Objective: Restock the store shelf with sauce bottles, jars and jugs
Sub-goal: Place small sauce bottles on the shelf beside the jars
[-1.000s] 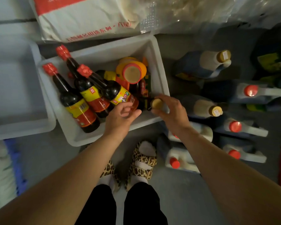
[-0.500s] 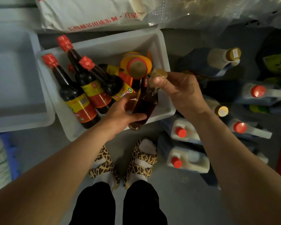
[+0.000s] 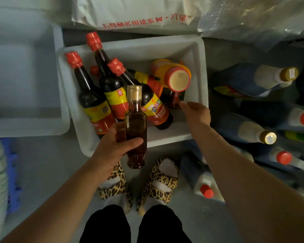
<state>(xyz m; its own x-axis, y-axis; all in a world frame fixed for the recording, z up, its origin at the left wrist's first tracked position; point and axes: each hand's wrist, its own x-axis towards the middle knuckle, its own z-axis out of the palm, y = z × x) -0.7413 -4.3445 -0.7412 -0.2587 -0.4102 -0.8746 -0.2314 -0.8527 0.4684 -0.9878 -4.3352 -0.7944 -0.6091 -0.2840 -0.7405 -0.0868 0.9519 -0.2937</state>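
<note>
Layout of the floor around the tub

The tub (image 3: 199, 71) stood on the floor in front of the person's feet (image 3: 139, 181), and several sauce bottles (image 3: 111, 88) lay slanted in its left part, with a jar (image 3: 174, 76) on its side in the right part. The left hand (image 3: 112, 146) held a small bottle (image 3: 136, 125) upright over the near rim, and the right hand (image 3: 197, 114) reached into the tub near the right wall. An empty bin (image 3: 25, 76) was just beside the tub on the left. Jugs (image 3: 253, 81) lay on the floor to the right. A sack (image 3: 139, 13) lay behind the tub.
</note>
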